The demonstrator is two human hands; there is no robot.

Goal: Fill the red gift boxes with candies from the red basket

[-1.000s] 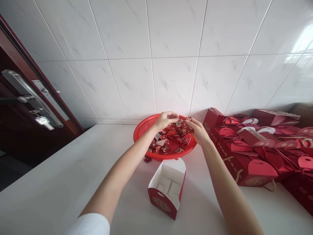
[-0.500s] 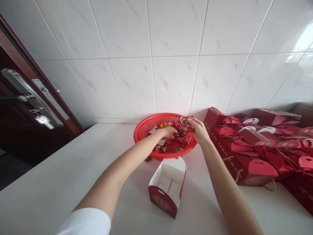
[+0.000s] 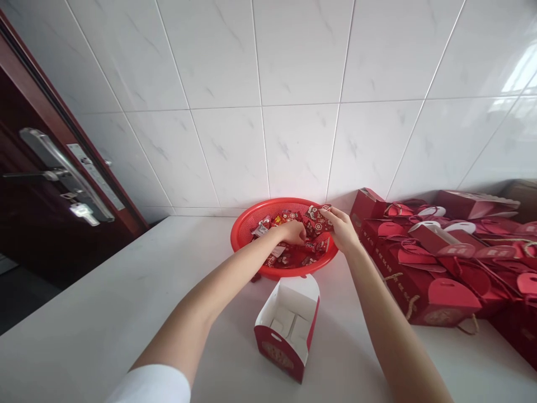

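- The patterned red packet (image 3: 319,218), printed with pale flowers and lettering, is up over the right side of the basket, pinched in the right hand (image 3: 343,229); from here I can't tell whether it is one piece or several together.
- Those right fingers are closed narrow on the packet's edge, thumb side toward the wall.
- The left hand (image 3: 293,232) reaches down into the basket just beside the packet, its fingers curled and pointing down; their tips are hidden, so I can't tell whether they grip anything.
- Around and under that hand lie small wrapped pieces (image 3: 262,229), mostly red, a few silvery or yellow.
- They all sit in the red plastic basket (image 3: 240,235), a round one with perforated sides, close to the wall.
- A small dark red thing (image 3: 255,277) pokes out by the basket's front left edge.
- Just in front of the basket stands an open box (image 3: 279,352), white inside and red outside, with a gold emblem and a slot in its near flap.
- Over to the right, a crowd of red gift boxes (image 3: 451,299) with cord handles covers that end of the white counter (image 3: 168,302).
- Behind everything rises the tiled wall (image 3: 293,145); at the far left is a dark red door (image 3: 33,224) with keys (image 3: 84,212) hanging by its handle.
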